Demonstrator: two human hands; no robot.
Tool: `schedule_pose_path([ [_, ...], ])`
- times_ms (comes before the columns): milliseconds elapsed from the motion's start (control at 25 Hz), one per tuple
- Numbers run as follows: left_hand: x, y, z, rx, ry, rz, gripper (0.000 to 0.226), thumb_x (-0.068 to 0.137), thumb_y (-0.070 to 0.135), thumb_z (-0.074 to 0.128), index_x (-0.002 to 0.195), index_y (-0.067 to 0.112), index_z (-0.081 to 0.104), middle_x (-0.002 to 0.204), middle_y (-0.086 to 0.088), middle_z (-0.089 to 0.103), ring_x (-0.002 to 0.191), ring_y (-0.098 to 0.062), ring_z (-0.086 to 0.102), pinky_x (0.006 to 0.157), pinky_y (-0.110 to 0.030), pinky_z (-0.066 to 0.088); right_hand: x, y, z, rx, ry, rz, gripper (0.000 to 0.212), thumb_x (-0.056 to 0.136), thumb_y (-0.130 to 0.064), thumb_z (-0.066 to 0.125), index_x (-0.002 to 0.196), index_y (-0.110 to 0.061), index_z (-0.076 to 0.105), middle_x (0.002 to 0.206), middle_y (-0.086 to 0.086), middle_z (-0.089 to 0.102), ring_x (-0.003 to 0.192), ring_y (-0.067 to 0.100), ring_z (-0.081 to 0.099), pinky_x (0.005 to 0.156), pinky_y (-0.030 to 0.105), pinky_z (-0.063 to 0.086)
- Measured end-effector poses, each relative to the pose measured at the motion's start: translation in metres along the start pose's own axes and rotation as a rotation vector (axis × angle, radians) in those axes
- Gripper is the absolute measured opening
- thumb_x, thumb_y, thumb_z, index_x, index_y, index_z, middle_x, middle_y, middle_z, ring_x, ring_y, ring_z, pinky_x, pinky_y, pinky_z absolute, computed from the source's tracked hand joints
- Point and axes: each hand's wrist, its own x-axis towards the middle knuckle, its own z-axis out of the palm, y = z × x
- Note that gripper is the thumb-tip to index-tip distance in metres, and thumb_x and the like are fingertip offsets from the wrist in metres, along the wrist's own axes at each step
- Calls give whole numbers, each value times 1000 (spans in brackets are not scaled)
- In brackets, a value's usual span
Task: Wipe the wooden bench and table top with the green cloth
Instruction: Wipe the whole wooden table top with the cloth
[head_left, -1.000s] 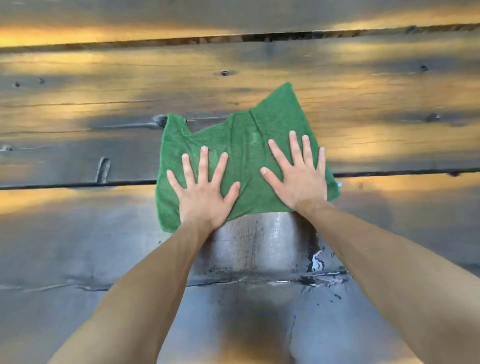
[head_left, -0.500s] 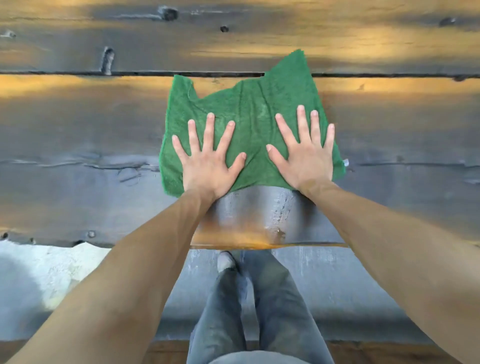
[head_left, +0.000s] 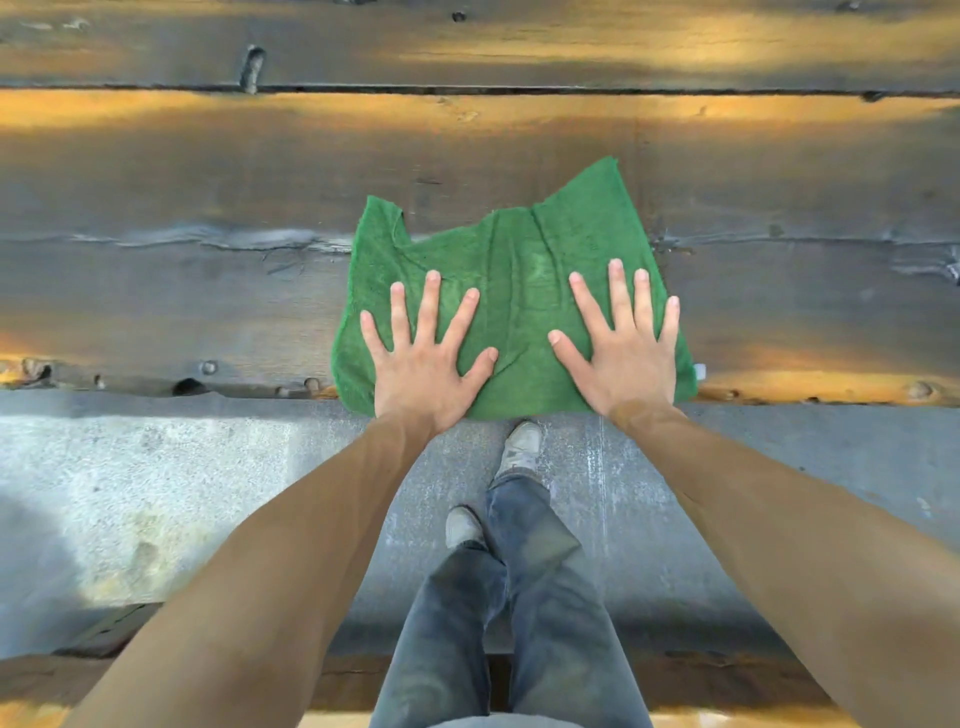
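The green cloth lies spread flat on the dark wooden table top, its near hem hanging just over the table's front edge. My left hand presses flat on the cloth's near left part, fingers spread. My right hand presses flat on its near right part, also with fingers apart. Neither hand grips the fabric. A wooden strip, likely the bench, runs along the bottom of the view.
Gaps and cracks run between the table planks. Below the table edge is grey concrete floor. My own legs in blue jeans and light shoes stand between table and bench.
Both hands have dragged the cloth toward me across the planks, from the middle of the table to its front edge. The floor and my legs have come into view.
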Motion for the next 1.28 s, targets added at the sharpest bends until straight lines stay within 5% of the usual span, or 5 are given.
schedule_pose_path([
  [280,-9,15,-7,-55,-144,-61,67,89,79,1,145,56,-27,157,7,-40,145,-39,-33,110,-76,-11,-20,26,-13,43,-149,163,70,91,-80,10,152,-54,-14,164,-8,-25,152,21,-22,120,55,-12],
  [600,72,55,-24,-37,-77,-26,69,88,81,2,148,56,-21,161,6,-34,147,-42,-28,106,-79,-8,47,65,-25,24,-71,254,72,91,-81,13,155,-52,-4,168,-5,-15,153,23,-16,120,59,-8],
  [1040,286,138,-68,-5,35,-39,67,90,80,7,151,57,-9,167,7,-19,152,-36,-17,112,-75,-5,278,150,-71,43,36,237,72,91,-78,21,156,-51,5,169,-4,-4,155,23,-5,120,60,-5],
  [1280,433,173,-105,27,53,-101,65,91,79,7,150,59,-9,166,9,-18,152,-36,-16,112,-74,-5,432,190,-105,38,-24,166,73,91,-79,12,156,-49,-4,168,-2,-14,154,25,-15,119,60,-11],
])
